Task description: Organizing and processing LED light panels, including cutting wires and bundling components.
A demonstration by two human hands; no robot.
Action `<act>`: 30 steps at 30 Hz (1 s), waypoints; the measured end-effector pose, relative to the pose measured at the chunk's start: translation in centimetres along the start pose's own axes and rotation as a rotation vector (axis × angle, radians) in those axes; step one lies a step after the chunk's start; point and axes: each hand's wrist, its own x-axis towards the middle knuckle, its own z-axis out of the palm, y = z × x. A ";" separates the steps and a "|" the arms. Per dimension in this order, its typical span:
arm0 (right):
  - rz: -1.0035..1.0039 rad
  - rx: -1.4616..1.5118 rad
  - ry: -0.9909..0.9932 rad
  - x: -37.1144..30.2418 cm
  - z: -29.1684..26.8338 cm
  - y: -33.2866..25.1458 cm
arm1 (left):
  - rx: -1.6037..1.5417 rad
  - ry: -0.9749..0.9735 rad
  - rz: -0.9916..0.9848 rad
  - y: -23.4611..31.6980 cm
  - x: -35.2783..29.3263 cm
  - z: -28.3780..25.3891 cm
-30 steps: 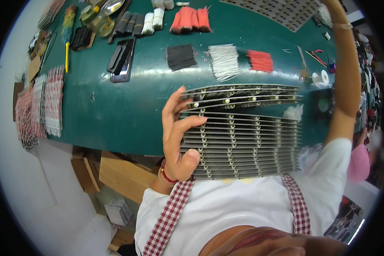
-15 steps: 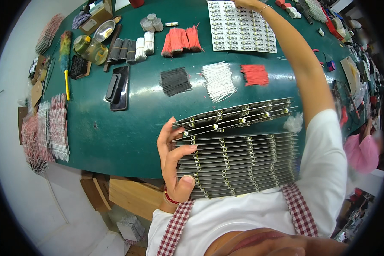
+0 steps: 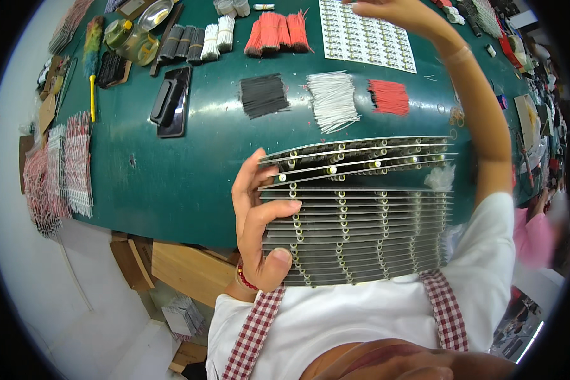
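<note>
My left hand (image 3: 263,234) is closed around one side of a thick stack of circuit board panels (image 3: 361,237), held against my chest. Its fingers reach between the upper panels, leaving a gap there, and the thumb presses near the lower edge. Rows of small round yellowish-white parts show between the panels. At the far side of the table my right hand (image 3: 396,14) is over a white circuit board panel (image 3: 368,41) lying flat; its visible fingers are apart, some cut off by the picture's top edge, and nothing shows in them.
Loose black (image 3: 263,95), white (image 3: 334,101) and red wires (image 3: 388,97) lie in piles on the green table (image 3: 196,190). Bundled wires (image 3: 277,33) stand behind them. To the left are a dark phone-like object (image 3: 173,102), a yellowish jar (image 3: 133,43) and a duster (image 3: 93,63).
My right hand has drawn back toward me and to the right from the flat panel's far edge. That panel is turned slightly. The view has shifted; my left hand keeps its grip.
</note>
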 end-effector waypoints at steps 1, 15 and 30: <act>-0.176 -0.022 -0.082 -1.3 0.6 -2.9 | 0.004 0.011 0.029 -0.5 -0.3 0.2; -0.184 -0.464 -0.165 -11.3 8.0 -14.0 | -0.086 -0.054 0.108 -0.9 -0.7 -0.2; -0.278 -0.528 -0.015 -11.2 8.6 -14.2 | -0.086 -0.064 0.108 -1.3 -0.8 0.1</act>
